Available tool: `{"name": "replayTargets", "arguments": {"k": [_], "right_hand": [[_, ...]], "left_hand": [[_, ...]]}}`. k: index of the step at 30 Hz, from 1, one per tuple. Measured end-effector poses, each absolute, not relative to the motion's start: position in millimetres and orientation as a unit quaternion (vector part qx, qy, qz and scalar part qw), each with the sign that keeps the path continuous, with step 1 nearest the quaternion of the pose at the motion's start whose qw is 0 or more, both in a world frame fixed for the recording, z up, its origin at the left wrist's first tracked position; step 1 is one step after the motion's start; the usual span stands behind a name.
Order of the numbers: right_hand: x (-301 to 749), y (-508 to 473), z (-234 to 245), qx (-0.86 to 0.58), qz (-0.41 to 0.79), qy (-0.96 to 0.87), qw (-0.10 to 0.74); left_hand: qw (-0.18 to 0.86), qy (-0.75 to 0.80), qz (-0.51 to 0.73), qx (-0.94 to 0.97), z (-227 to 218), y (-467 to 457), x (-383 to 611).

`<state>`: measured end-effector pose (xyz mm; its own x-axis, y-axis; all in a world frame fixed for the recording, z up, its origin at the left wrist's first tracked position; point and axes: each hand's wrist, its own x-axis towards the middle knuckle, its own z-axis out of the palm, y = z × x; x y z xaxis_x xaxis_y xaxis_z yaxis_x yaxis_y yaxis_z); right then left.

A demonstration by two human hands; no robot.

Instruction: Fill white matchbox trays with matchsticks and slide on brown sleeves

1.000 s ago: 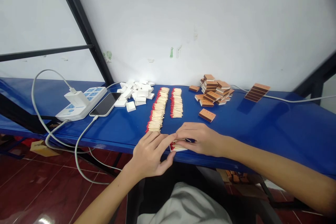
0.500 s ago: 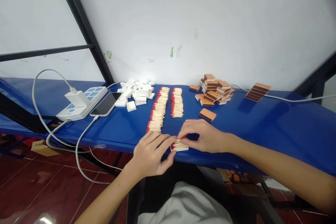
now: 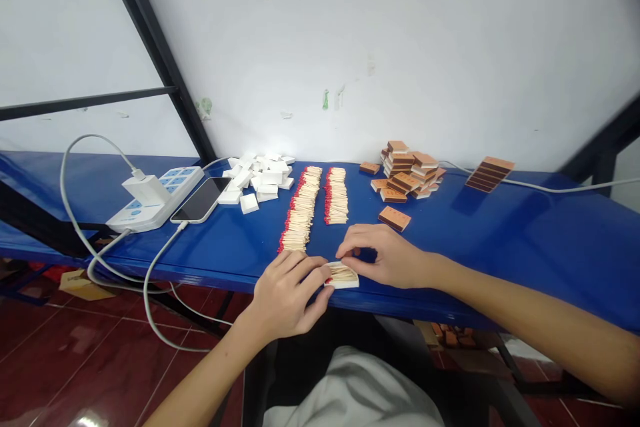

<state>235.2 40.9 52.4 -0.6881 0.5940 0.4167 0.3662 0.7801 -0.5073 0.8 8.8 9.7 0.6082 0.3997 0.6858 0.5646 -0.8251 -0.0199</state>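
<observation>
Tabletop [image 3: 500,237], glossy blue; at its front edge my left hand [image 3: 290,290] pinches a small white rectangular tray [image 3: 345,284], my right hand [image 3: 383,257], fingers narrow, at the back rim (holding anything? I can't tell); red-headed wooden matches [image 3: 341,272] inside.

I've got bright blue on the tabletop [image 3: 475,240], white on the wall [image 3: 300,33]! Red tips, pale cream sticks, that's my long match row [image 3: 303,207] and my short match row [image 3: 339,197]. Plain white for the filled tray [image 3: 345,285] and tray heap [image 3: 265,177]; orange-tan with dark brown sides on the matchbox pile [image 3: 403,179]; and orange-brown stripes across the standing panel [image 3: 490,174]!
</observation>
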Motion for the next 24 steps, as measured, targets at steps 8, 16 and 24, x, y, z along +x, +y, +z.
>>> {"name": "replayTargets", "arguments": {"k": [8,16,24], "right_hand": [[234.2,41.1,52.0,-0.282,0.222,-0.899,0.252],[239.1,42.6,56.0,-0.325,0.151,-0.900,0.247],[247.6,48.1,59.8,-0.356,0.096,-0.920,0.135]], "left_hand": [[0.130,-0.266,-0.366,-0.882,8.9,9.5,2.8],[0.125,-0.276,-0.344,-0.889,9.9,9.0,1.7],[0.151,-0.253,-0.319,-0.901,11.8,10.7,-3.3]]}}
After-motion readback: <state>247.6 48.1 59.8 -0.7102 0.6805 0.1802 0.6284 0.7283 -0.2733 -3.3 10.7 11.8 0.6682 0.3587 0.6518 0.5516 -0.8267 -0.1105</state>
